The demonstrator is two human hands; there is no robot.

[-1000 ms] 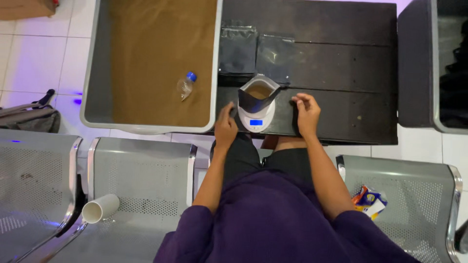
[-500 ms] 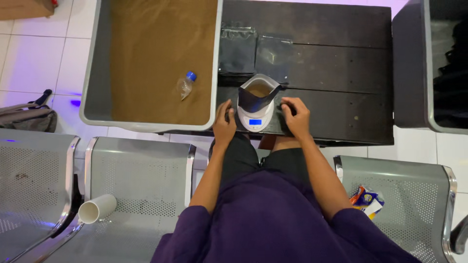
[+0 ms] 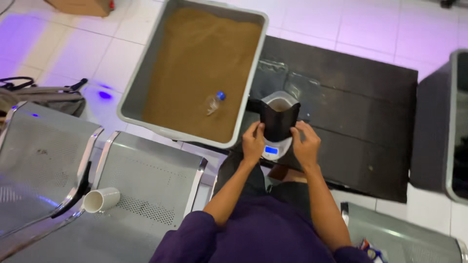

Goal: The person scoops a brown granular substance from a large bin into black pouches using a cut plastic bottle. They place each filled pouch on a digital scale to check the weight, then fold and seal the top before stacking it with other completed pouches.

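A black stand-up pouch (image 3: 278, 121) with an open top, brown powder inside, stands on a small white digital scale (image 3: 271, 150) with a blue lit display. My left hand (image 3: 253, 142) grips the pouch's lower left side. My right hand (image 3: 305, 144) holds its lower right side. The scale rests on a low dark wooden table (image 3: 360, 122) in front of my knees.
A large grey tray (image 3: 134, 104) full of brown powder sits to the left, with a small plastic bottle (image 3: 214, 102) lying in it. Clear empty bags (image 3: 273, 78) lie behind the scale. Metal bench seats (image 3: 146, 180) flank me; a white cup (image 3: 101, 199) lies on its side there. Another grey bin (image 3: 453, 126) stands at right.
Both hands moved from the scale's sides up onto the pouch and now grip it. The camera view has tilted and shifted.
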